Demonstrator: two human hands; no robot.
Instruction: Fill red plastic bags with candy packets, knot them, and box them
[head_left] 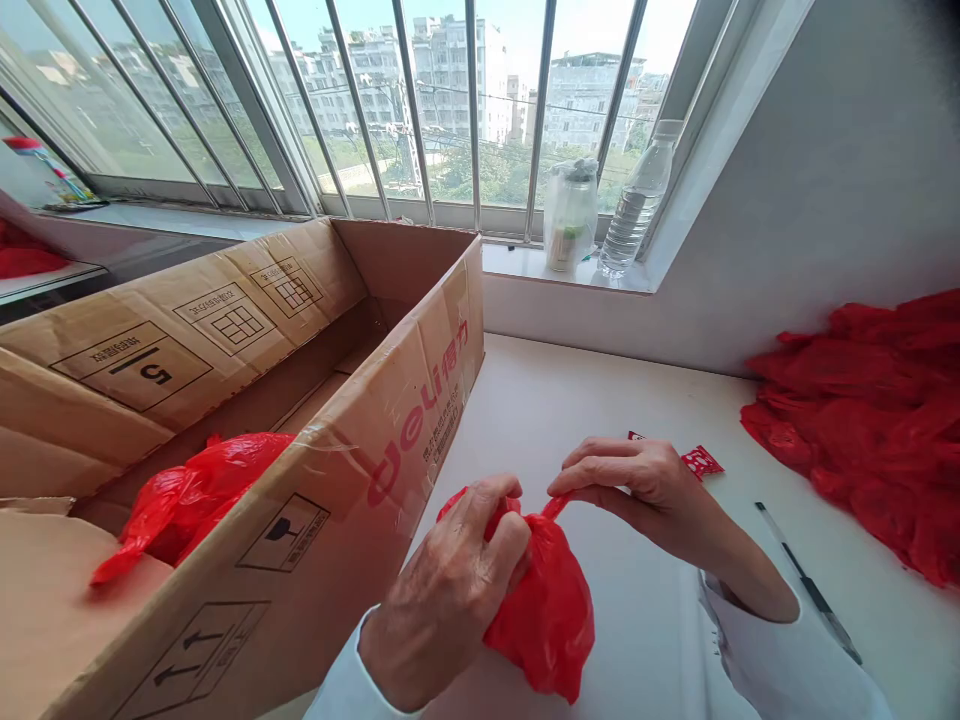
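Note:
A filled red plastic bag [551,610] stands on the white table, its neck gathered at the top. My left hand [465,575] is closed on the bag's gathered top, with some red plastic showing above the fingers. On the other side, my right hand [637,485] pinches a twisted end of the same bag between thumb and fingertips. What is inside the bag cannot be seen. Another red bag [214,490] lies inside the open cardboard box [420,440] to the left.
Small red packets [703,462] lie behind my right wrist, and a pen [810,585] lies at the right. A large heap of red bags [870,420] fills the right side. On the windowsill stand a water bottle [637,215] and a cup in plastic [570,220].

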